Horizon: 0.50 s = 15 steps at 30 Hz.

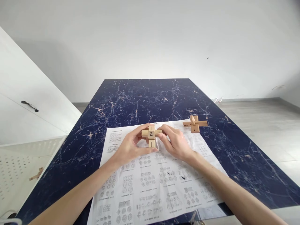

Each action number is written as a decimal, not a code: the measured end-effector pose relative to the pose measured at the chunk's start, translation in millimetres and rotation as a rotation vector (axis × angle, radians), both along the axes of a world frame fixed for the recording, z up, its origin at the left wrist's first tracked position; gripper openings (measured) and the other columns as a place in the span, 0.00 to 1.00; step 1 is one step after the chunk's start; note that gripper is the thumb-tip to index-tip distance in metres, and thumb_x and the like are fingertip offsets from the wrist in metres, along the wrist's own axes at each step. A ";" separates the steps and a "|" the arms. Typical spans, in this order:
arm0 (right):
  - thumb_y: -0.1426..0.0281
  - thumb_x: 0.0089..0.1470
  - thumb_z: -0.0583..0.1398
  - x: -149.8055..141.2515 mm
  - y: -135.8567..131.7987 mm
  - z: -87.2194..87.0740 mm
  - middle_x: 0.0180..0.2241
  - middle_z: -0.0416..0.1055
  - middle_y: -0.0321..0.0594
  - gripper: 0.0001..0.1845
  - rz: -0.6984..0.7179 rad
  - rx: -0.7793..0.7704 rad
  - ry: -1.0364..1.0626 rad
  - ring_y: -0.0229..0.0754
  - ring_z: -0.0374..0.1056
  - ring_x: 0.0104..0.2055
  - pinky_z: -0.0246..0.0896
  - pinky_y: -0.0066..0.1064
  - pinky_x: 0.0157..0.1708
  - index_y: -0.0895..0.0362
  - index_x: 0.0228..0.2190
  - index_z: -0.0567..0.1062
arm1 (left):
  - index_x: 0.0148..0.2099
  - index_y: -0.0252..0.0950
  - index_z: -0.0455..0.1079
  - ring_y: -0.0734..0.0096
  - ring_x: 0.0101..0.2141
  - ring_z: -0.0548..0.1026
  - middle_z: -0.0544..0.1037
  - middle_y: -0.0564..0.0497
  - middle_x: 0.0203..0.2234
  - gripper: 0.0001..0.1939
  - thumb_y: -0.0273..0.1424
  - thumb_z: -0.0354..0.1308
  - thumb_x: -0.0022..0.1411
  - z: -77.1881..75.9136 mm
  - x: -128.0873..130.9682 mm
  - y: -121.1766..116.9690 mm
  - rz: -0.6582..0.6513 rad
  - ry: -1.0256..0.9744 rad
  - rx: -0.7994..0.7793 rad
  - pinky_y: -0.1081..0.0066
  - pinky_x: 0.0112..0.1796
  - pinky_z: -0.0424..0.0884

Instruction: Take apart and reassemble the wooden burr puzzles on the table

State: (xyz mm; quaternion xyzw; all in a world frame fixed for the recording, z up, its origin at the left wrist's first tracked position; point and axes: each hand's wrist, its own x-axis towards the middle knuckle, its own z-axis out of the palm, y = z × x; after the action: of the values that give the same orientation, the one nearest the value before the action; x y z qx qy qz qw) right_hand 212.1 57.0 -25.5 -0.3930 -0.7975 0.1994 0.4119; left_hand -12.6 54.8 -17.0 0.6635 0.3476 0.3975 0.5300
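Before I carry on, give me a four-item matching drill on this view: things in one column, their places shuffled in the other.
Things
1. wooden cross marked 2
2. unheld wooden cross
3. printed sheet
4. black handle

Places
A. fixed on the white panel at the left
B. spread over the dark blue tabletop, below both forearms
C. at the far right corner of the paper
D. between the left hand and the right hand

Pairs: 1-D, 2-C, 3-B, 4-A
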 end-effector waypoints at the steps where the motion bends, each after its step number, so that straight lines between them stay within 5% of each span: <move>1: 0.62 0.76 0.50 -1.3 -0.7 -0.2 0.27 0.67 0.35 0.18 -0.005 -0.017 0.012 0.38 0.59 0.25 0.53 0.33 0.28 0.52 0.32 0.66 | 0.66 0.46 0.73 0.57 0.50 0.78 0.80 0.47 0.52 0.38 0.36 0.81 0.56 1.0 0.2 -0.3 -0.003 0.006 0.006 0.55 0.54 0.77; 8: 0.57 0.75 0.51 -11.1 -7.1 4.0 0.20 0.54 0.29 0.26 -0.012 -0.308 0.150 0.36 0.48 0.22 0.44 0.33 0.25 0.51 0.24 0.56 | 0.66 0.49 0.74 0.55 0.52 0.80 0.81 0.48 0.55 0.37 0.38 0.80 0.56 4.1 0.8 -2.4 0.064 0.087 0.134 0.50 0.58 0.77; 15: 0.46 0.73 0.50 -13.3 -9.2 11.3 0.19 0.53 0.29 0.32 0.017 -0.497 0.252 0.35 0.46 0.22 0.44 0.33 0.24 0.51 0.22 0.57 | 0.67 0.51 0.73 0.55 0.52 0.81 0.81 0.48 0.57 0.37 0.38 0.80 0.57 0.6 -0.1 -0.8 0.102 0.140 0.239 0.51 0.58 0.78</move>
State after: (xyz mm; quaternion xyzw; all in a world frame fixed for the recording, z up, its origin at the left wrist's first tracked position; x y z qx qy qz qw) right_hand 198.8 47.9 -14.2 -0.4475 -0.6701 0.4394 0.3971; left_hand -12.7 54.0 -16.5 0.7295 0.3670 0.4153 0.4009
